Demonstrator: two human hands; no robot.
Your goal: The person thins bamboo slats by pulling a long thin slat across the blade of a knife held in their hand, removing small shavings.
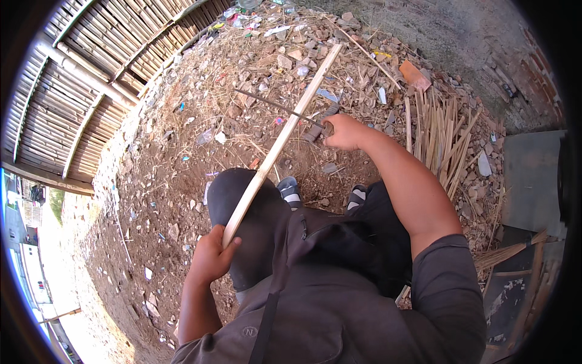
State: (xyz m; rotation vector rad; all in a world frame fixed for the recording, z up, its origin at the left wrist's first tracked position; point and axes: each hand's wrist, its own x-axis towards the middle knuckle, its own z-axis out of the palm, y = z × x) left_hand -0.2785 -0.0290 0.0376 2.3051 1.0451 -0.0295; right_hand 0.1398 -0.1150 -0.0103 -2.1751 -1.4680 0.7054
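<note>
My left hand (pixel 213 252) is closed round the near end of a long, pale, split-bamboo strip (pixel 280 145). The strip slants up and away over my bent, dark-clad knee (pixel 229 185). In my right hand (pixel 344 131) is the handle of a long-bladed knife (pixel 267 102), thin and dark, seen nearly edge-on. Its blade points left and crosses the strip near its upper half; whether the two touch I cannot tell. A dark, rough piece like wood (pixel 315 130) lies on the ground beside my right hand.
Split strips (pixel 442 136) lie bundled at the right, near an orange-brown brick piece (pixel 414 75). Rubble and litter cover the dirt ground (pixel 163 176). A bamboo fence (pixel 91 79) rises at the upper left, a wall (pixel 467 54) at the upper right. A broom (pixel 509 253) rests lower right.
</note>
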